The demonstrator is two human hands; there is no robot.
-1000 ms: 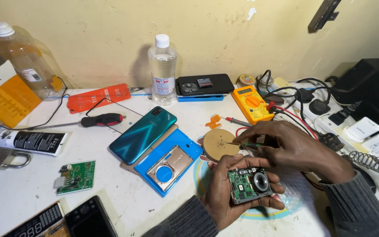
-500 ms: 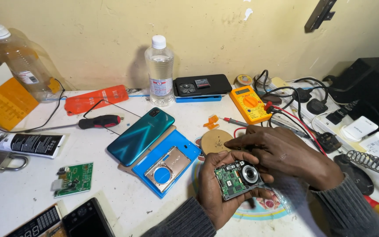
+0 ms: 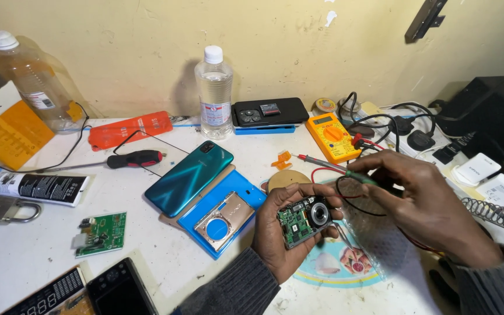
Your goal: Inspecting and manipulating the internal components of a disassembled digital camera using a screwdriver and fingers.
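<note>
Head view: opened camera gripped in left hand, right of the blue case — long axis slanting up to the right, lens facing up. Right hand pinching a green-tipped probe just above the camera.

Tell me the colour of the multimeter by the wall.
Orange-yellow multimeter, with a dark dial; the head view shows it.

Colours showing: teal phone at centre; blue case beneath it; orange multimeter at upper right; green circuit board at lower left; red-and-black screwdriver at left; grey ribbed sleeves along the bottom edge.
</note>
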